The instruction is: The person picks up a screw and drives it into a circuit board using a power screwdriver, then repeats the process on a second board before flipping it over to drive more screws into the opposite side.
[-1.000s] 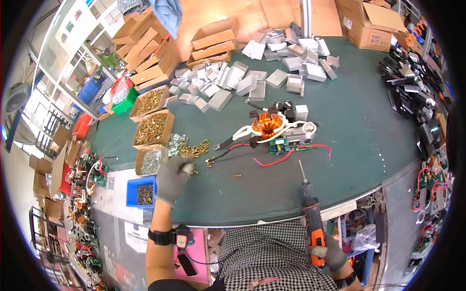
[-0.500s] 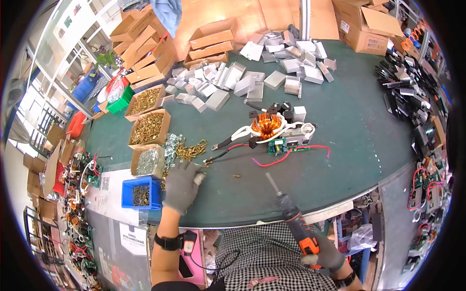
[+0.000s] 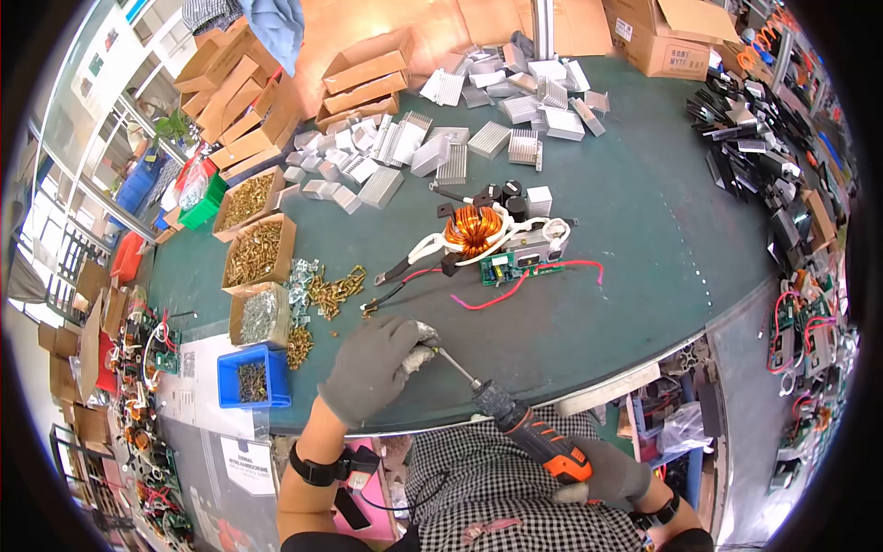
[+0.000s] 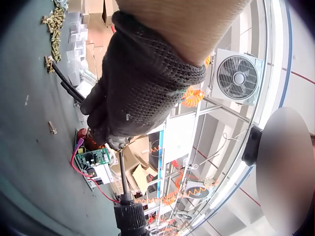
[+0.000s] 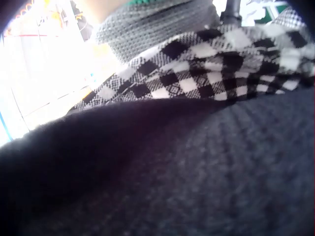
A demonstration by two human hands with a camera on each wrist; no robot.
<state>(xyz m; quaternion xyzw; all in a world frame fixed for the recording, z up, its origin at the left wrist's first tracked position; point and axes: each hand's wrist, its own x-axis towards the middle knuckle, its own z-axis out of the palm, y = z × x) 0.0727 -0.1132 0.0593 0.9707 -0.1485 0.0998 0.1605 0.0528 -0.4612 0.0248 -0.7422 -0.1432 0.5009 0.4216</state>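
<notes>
My gloved right hand (image 3: 614,471) grips an orange and black power screwdriver (image 3: 529,432) at the front of my checked apron. Its long bit (image 3: 458,368) points up and left to my gloved left hand (image 3: 375,366). The left fingertips pinch a small screw, mostly hidden, right at the bit's end. In the left wrist view the bit (image 4: 123,172) meets the glove's fingertips (image 4: 115,142). Behind the hands lies a circuit assembly with a copper coil (image 3: 473,230), a green board (image 3: 501,269) and a red wire (image 3: 497,304). The right wrist view shows mostly dark and checked cloth (image 5: 197,73).
Left of the hands stand a blue bin (image 3: 276,391) and cardboard boxes of small hardware (image 3: 260,253), with loose brass screws (image 3: 336,293) beside them. Silver heat sinks (image 3: 379,187) cover the table's back. Black parts (image 3: 745,147) are heaped at the right. The table's front edge (image 3: 607,375) runs by the screwdriver.
My left hand has moved right from beside the hardware piles. The screwdriver has swung left, and its bit now meets the left fingertips. The head view has shifted slightly.
</notes>
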